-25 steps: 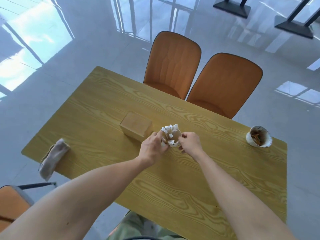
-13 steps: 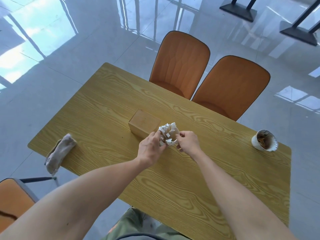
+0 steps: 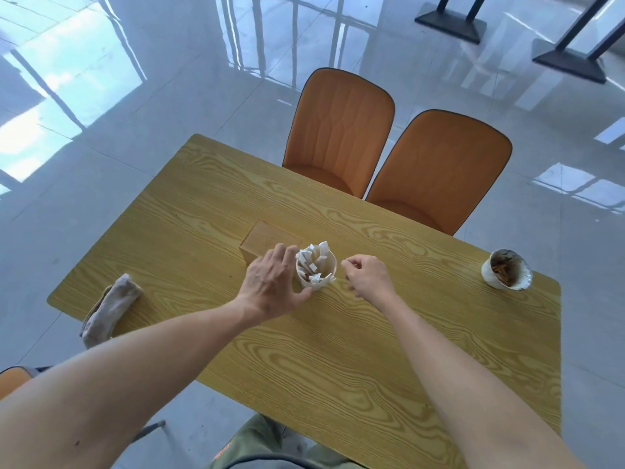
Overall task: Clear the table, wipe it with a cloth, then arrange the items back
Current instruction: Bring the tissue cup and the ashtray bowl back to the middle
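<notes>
My left hand (image 3: pixel 270 286) rests spread against the cup (image 3: pixel 316 270) of paper packets mid-table, beside the wooden box (image 3: pixel 267 242); my right hand (image 3: pixel 367 277) hovers loosely curled, holding nothing. A careless nudge could tip the cup, scattering packets.

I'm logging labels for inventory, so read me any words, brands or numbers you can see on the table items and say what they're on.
No readable text in this view.
White paper packets in the cream round cup: any print too small to read.
Plain wooden rectangular box: no marking visible.
White ceramic bowl with brown contents: no label.
Grey folded cloth: none.
</notes>
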